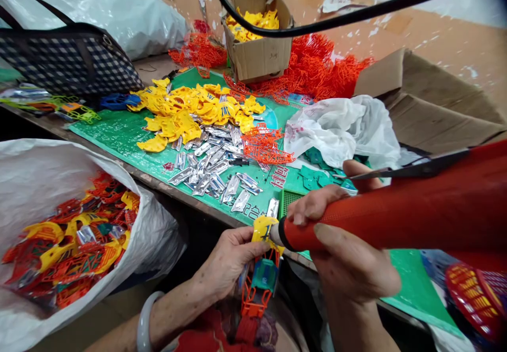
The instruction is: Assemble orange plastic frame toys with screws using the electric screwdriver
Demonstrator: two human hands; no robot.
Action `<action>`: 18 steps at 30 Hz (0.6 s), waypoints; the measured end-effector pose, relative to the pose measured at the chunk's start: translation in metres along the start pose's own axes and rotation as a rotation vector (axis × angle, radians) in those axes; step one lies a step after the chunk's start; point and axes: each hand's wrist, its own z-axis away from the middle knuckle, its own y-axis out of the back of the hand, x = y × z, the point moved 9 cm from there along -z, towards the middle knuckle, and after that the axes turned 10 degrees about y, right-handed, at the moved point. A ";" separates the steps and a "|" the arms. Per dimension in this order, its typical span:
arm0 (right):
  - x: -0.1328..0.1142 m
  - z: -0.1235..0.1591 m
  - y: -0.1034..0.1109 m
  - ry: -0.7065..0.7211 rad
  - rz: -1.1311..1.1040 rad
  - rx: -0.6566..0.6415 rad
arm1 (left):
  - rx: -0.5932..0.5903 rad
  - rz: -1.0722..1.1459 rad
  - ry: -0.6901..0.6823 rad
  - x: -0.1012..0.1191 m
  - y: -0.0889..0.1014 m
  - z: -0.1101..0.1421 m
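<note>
My left hand [227, 259] pinches a small plastic toy car body [264, 273] with a yellow front piece, a green window part and an orange-red frame. My right hand [348, 257] is wrapped around the front of a thick red handheld tool [380, 215]. Past a black collar, the tool's pale tip rests against or right beside the yellow piece; the exact contact point is hidden. A pair of scissors [412, 170] lies along the top of the tool, with its blades toward my fingers. Behind my hands, silver plastic parts [216, 167] are scattered on the green-covered table [119, 135].
Yellow parts [190, 106] lie heaped beyond the silver ones. A cardboard box [259, 59] holds more yellow parts, near red-orange frames [317, 67]. At left stands a white sack [158, 220] of assembled pieces. A black cable [336, 22] crosses overhead.
</note>
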 end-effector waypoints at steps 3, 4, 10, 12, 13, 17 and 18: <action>0.002 0.004 0.000 -0.002 0.035 -0.021 | 0.008 0.000 -0.003 -0.002 0.002 -0.001; 0.002 0.005 0.000 -0.002 0.056 -0.029 | 0.010 -0.005 -0.010 -0.002 0.003 -0.001; 0.007 0.012 0.003 -0.008 0.146 -0.059 | 0.019 -0.046 -0.033 -0.007 0.004 -0.001; 0.008 0.013 0.003 -0.007 0.159 -0.064 | 0.016 -0.038 -0.028 -0.008 0.004 -0.001; 0.008 0.013 0.004 -0.006 0.167 -0.067 | 0.017 -0.035 -0.030 -0.008 0.004 -0.001; 0.009 0.016 0.005 0.009 0.192 -0.068 | 0.030 -0.039 -0.054 -0.005 0.006 0.001; 0.010 0.017 0.005 0.010 0.197 -0.065 | 0.031 -0.040 -0.055 -0.005 0.007 0.001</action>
